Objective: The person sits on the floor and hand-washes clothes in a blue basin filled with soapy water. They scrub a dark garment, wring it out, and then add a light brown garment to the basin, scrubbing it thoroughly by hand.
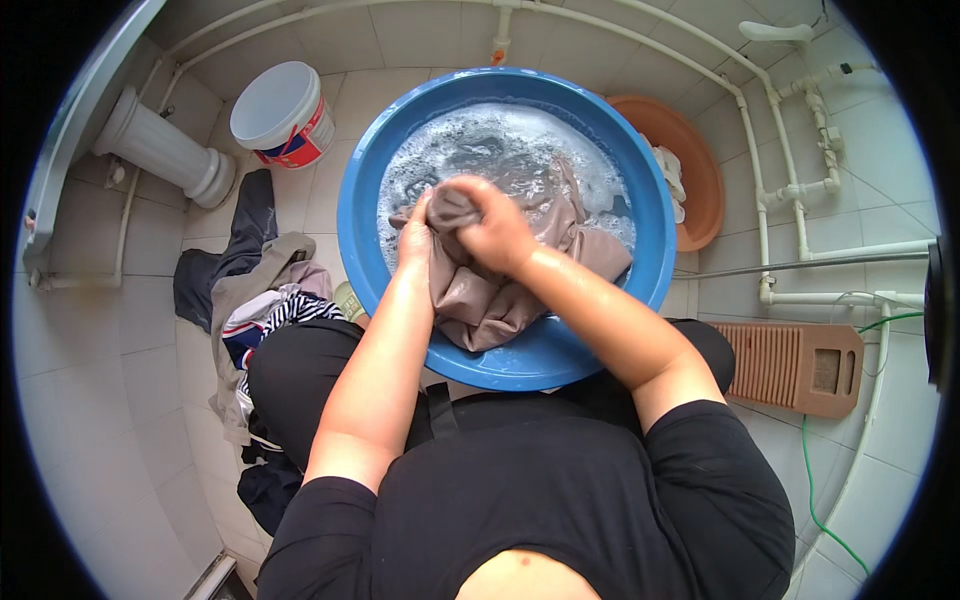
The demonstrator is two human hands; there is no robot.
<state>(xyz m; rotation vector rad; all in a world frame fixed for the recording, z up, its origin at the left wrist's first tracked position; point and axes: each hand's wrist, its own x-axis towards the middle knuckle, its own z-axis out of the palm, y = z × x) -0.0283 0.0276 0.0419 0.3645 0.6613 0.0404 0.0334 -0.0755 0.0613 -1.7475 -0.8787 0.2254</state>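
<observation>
A large round blue basin point(357, 215) stands between my knees, holding sudsy water point(490, 125). A wet taupe garment point(490, 300) is bunched in it, partly in the water and partly heaped against the near wall. My left hand point(415, 232) is closed on a fold of the garment, on its left side. Just to the right, my right hand point(492, 228) wraps round a bunched wad of the same cloth. Both hands are close together above the suds. The garment's exact kind is hard to make out in these folds.
A white bucket point(275, 105) stands at the far left near a white pedestal point(165, 150). Clothes point(270, 270) lie piled on the floor at left. An orange basin point(705, 190) with white cloth sits behind right. A brown washboard point(775, 365) and pipes point(790, 150) are at right.
</observation>
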